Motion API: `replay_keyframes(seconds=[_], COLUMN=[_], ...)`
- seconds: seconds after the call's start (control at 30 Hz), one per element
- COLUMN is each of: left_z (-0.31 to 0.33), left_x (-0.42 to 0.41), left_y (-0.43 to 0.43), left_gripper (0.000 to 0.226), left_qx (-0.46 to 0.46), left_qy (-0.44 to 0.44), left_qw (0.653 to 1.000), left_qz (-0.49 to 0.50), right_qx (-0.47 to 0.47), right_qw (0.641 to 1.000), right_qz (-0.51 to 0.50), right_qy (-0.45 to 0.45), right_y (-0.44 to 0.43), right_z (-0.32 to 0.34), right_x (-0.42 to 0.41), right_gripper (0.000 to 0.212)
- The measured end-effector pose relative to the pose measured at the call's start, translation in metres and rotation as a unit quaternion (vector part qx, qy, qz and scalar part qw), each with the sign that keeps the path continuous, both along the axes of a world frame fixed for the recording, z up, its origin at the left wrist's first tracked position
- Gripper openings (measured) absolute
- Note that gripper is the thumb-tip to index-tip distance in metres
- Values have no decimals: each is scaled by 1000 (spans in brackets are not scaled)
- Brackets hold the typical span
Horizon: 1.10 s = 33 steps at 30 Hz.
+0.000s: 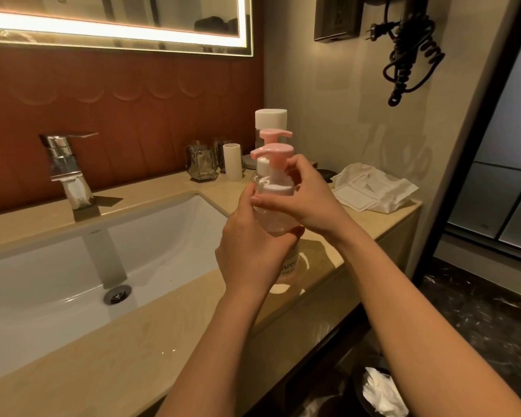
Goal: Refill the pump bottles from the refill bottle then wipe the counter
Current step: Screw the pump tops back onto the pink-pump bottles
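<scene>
Well to the left of the left hand, a tap [63, 164] stands at the back of the counter [127, 356] over a white sink [42, 281], whose drain [117, 294] lies low and left of that hand. Beyond the left hand, and a little to its left, two glasses [201, 164] and a white tube [232, 161] stand against the wall.

The left hand [250, 254] reaches up from below. Its fingers and thumb are curled round the clear body of a pump bottle [275, 218], held upright off the counter between the two hands. Just under this hand and the bottle, a labelled jar [291, 261] stands on the counter, partly hidden by the hand.

Behind the held bottle, past both hands, a second pump bottle [275, 134] shows its pink head. Behind that stands a capped bottle [270, 117], its white cap highest of all.

The right hand [310, 200] comes in from the right. Its fingers are curled about the white collar at the held bottle's neck, just below the pink pump head, and its thumb lies across the front.

To the right of the right hand, a pack of wipes [373, 191] lies on the counter by the wall. High above it, a coiled black cord [409, 55] hangs on the wall. Below the right forearm, on the floor, is a bin [379, 392] with white tissue in it.
</scene>
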<state>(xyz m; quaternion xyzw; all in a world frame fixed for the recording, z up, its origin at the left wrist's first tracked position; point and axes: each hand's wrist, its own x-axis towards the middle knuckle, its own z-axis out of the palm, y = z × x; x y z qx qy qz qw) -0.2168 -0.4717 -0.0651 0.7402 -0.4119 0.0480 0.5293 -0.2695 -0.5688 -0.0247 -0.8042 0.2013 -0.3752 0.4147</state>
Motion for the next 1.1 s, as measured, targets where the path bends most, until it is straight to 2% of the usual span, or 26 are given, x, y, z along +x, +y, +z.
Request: replay_keyframes(seconds=[0.07,0.17,0.23,0.33,0.47,0.57,0.63,0.7,0.8,0.87,0.97,1.1], left_z=[0,0,-1,-2,-3,-2,-2,-2,-3,-3,-3,-3], left_x=[0,0,-1,-1,-2,-1,0,-1,-1,-1,-1,-1], left_y=[0,-1,-1,-1,-1,-1,-1,-2,-2,-1,-1,-2], left_gripper=[90,88,89,89,90,89,87,85,89,90,90,91], left_qx=[2,-3,-3,-7,-5,-10,-10,-7,-17,-18,-12,-9], left_qy=[1,-3,1,1,2,13,10,5,-1,-1,-5,-3], left_qw=[1000,1000,1000,1000,1000,1000,1000,1000,1000,1000,1000,1000], left_qz=[0,4,3,2,8,9,10,9,4,1,1,2], right_qx=[-5,71,76,40,-58,-42,-55,-48,50,84,55,4], right_qw=[999,988,984,993,996,996,997,999,992,982,988,999], right_qz=[33,137,158,104,-17,-49,-52,-13,117,169,146,34], right_qy=[28,-9,-18,-45,-72,-61,-20,6,-1,15,5,-41], right_y=[3,5,3,2,3,7,7,9,9,3,-3,-4], right_z=[-2,-2,-3,-4,-5,-7,-9,-10,-5,-2,2,2], right_x=[1,-8,-14,-15,-6,2,5,2,-12,-20,-24,-16], right_gripper=[63,40,34,40,51,56,58,55,37,27,34,43])
